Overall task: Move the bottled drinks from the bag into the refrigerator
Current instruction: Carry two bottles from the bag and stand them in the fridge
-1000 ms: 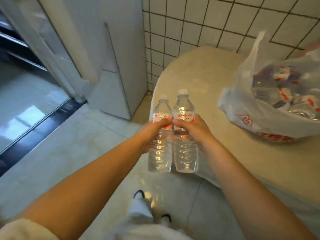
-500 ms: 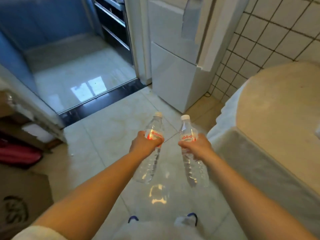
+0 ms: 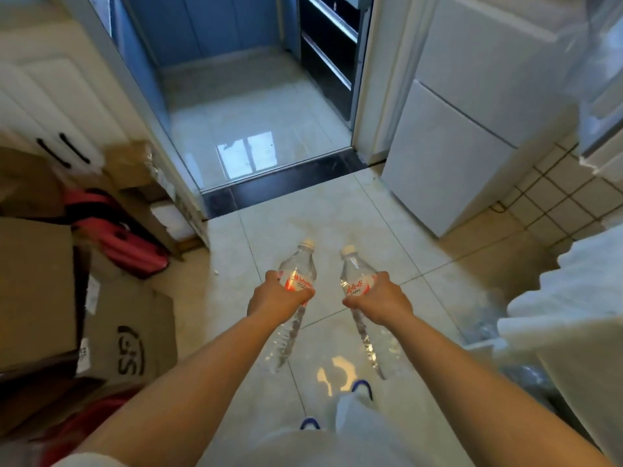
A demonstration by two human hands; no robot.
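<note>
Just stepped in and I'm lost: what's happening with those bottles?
A person is carrying two clear water bottles, one per hand. The left hand grips the left bottle at its red label, and the right hand grips the right bottle the same way. Both are held out over the tiled floor. The white refrigerator stands ahead to the right; neither bottle is in it yet.

Left-hand bottle (image 3: 296, 276), centre frame: red label, lettering resembling "Wahaha", partly covered. Right-hand bottle (image 3: 358, 281): red characters on label, unreadable. Cardboard box (image 3: 129, 338), lower left: dark logo, possibly "SF", inverted.
</note>
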